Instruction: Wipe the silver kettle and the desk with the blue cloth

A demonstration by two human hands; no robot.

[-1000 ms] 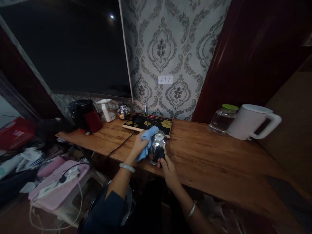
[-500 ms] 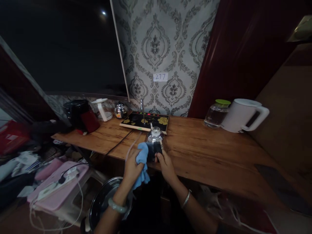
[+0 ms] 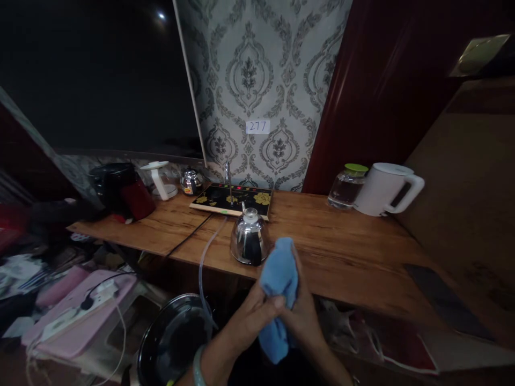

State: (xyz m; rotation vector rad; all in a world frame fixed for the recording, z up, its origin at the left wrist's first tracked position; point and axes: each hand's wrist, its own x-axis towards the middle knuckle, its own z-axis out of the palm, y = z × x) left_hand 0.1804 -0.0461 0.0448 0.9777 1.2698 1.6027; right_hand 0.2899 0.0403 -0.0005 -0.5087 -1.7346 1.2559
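Patterned wallpaper (image 3: pixel 248 69) rises beyond the wooden worktop (image 3: pixel 325 241) ahead of me. My left hand (image 3: pixel 256 317) and right hand (image 3: pixel 306 315) clasp the blue cloth (image 3: pixel 280 268); just beyond this grip, leftward, stands the shiny kettle (image 3: pixel 250 236).

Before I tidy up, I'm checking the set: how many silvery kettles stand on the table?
2: the front kettle, near the blue cloth, and the rear kettle, at the back, left of the black panel.
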